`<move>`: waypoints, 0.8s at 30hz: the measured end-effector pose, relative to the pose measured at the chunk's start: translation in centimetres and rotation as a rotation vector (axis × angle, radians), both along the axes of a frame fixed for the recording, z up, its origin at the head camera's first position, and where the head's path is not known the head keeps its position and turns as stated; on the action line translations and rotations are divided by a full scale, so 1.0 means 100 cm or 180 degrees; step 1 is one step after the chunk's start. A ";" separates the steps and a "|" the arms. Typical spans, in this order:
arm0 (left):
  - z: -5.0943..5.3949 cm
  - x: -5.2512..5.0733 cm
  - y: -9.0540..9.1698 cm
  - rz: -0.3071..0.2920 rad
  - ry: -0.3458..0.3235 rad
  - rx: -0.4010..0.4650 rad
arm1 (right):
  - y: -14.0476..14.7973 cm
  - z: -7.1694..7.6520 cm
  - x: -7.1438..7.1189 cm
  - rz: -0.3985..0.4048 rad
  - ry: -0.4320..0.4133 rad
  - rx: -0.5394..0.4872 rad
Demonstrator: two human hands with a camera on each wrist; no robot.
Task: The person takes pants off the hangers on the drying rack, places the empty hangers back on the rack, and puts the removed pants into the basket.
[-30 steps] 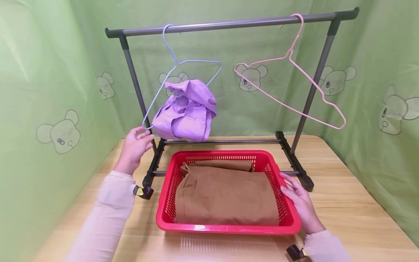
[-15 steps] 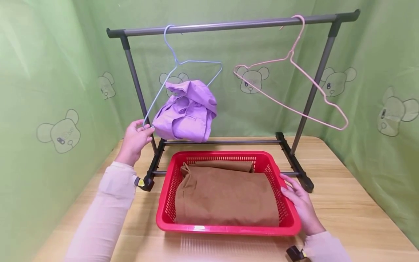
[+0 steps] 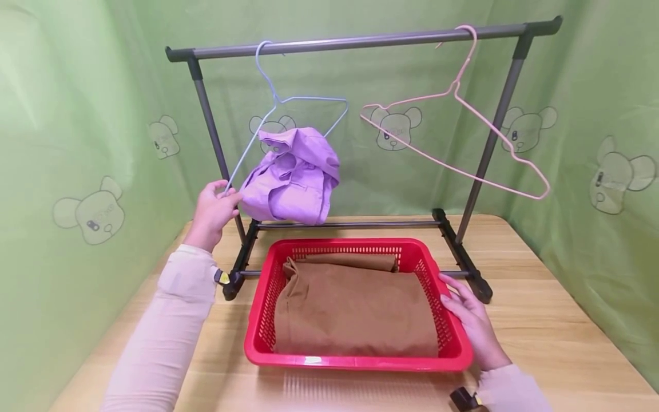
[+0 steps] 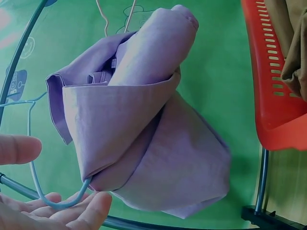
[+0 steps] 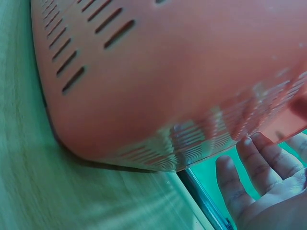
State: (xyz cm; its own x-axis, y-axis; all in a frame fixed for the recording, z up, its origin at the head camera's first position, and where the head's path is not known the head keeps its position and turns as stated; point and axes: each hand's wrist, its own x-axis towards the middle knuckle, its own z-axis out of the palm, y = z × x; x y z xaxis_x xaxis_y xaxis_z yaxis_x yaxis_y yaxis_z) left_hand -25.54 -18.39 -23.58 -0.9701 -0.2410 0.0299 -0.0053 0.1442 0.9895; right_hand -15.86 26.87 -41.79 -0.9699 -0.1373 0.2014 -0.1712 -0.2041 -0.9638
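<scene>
A blue wire hanger (image 3: 313, 99) hangs from the rack bar, and a bundled purple garment (image 3: 301, 191) is draped over its lower part. At the hanger's lower left corner, my left hand (image 3: 212, 213) touches the wire; the left wrist view shows the hanger's bend lying on its nearly straight fingers (image 4: 93, 211), with the thumb apart. My right hand (image 3: 476, 323) rests against the right side of a red basket (image 3: 360, 361). In the right wrist view its extended fingers (image 5: 261, 165) touch the basket's outer side. Folded brown cloth (image 3: 355, 309) lies inside the basket.
A pink hanger (image 3: 494, 130) hangs farther right on the rack bar (image 3: 360, 42). The rack's black feet (image 3: 465, 269) stand on a wooden table (image 3: 540, 343) behind and beside the basket. Green fabric (image 3: 98, 143) encloses the back and sides.
My left hand has moved slightly up, from below the blue hanger's corner to over it. The pink hanger has swung a little. The purple garment, basket and right hand stay put.
</scene>
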 end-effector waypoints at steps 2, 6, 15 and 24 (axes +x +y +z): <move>0.002 -0.001 0.000 0.0017 0.0015 -0.0026 | 0.000 0.000 0.000 -0.0001 0.0000 0.0002; 0.005 -0.003 0.001 0.0039 0.0037 -0.0096 | 0.000 0.002 0.000 -0.0028 -0.0038 0.0055; 0.011 -0.009 0.005 0.0035 0.0078 -0.0175 | -0.001 0.001 0.001 -0.0025 -0.0037 0.0036; 0.014 -0.009 0.007 -0.0052 0.0108 -0.0008 | -0.002 0.001 0.001 -0.0022 -0.0019 0.0055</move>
State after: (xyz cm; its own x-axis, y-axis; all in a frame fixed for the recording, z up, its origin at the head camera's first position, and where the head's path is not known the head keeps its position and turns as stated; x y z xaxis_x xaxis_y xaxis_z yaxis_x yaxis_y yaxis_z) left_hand -26.41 -17.66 -22.14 -0.9722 -0.2252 0.0636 0.0307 0.1466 0.9887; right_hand -15.75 26.69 -41.74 -0.9720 -0.1339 0.1931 -0.1667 -0.1864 -0.9682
